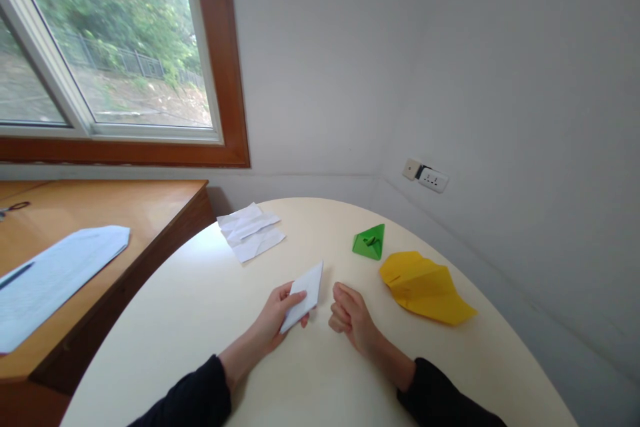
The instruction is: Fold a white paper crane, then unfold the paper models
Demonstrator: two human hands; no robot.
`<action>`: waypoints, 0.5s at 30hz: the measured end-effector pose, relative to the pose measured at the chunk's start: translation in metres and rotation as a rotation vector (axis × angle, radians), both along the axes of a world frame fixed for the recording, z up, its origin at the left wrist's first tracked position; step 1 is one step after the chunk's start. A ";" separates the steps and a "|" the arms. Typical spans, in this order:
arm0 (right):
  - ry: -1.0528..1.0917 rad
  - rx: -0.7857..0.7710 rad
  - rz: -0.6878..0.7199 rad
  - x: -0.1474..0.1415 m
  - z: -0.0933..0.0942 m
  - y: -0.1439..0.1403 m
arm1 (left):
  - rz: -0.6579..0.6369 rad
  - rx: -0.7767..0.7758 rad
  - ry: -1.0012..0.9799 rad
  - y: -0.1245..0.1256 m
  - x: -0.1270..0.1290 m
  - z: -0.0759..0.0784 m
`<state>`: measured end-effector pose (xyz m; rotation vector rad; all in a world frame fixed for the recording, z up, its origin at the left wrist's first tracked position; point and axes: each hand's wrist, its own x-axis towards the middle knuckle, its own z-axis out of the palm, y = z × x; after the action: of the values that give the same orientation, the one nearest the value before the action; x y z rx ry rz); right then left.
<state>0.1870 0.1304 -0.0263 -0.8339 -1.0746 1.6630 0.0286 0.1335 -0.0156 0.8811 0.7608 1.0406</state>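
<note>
My left hand (274, 317) grips a small folded white paper (309, 288), with the thumb on top and the fingers beneath. The paper has a slanted outline and is tilted above the table. Just to the right of it, and apart from it, my right hand (354, 317) is curled into a fist with the thumb against the bent index finger. No object shows in that fist. A green folded paper piece (369, 242) lies beyond my right hand. To the right is a larger yellow folded paper (425, 288).
Creased white paper pieces (250, 233) lie at the back left of the round cream table (185, 310). On the left, a wooden desk (150, 203) bears papers (75, 273), a pen (16, 275) and scissors (15, 207). A wall with a socket (433, 179) stands behind.
</note>
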 end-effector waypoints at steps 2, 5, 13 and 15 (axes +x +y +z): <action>-0.016 -0.058 0.093 0.000 0.004 0.000 | -0.007 -0.009 -0.020 0.001 -0.001 0.001; -0.074 -0.045 0.178 0.001 0.008 0.000 | -0.028 -0.023 -0.044 0.001 -0.002 0.001; -0.133 0.015 0.185 0.001 0.004 0.001 | -0.109 -0.043 -0.112 0.000 -0.002 0.000; -0.143 0.029 0.185 0.001 0.002 0.002 | -0.111 -0.041 -0.110 0.000 -0.001 0.001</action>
<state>0.1884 0.1320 -0.0241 -0.8670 -1.3050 1.7566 0.0275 0.1332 -0.0149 0.8147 0.6314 0.9636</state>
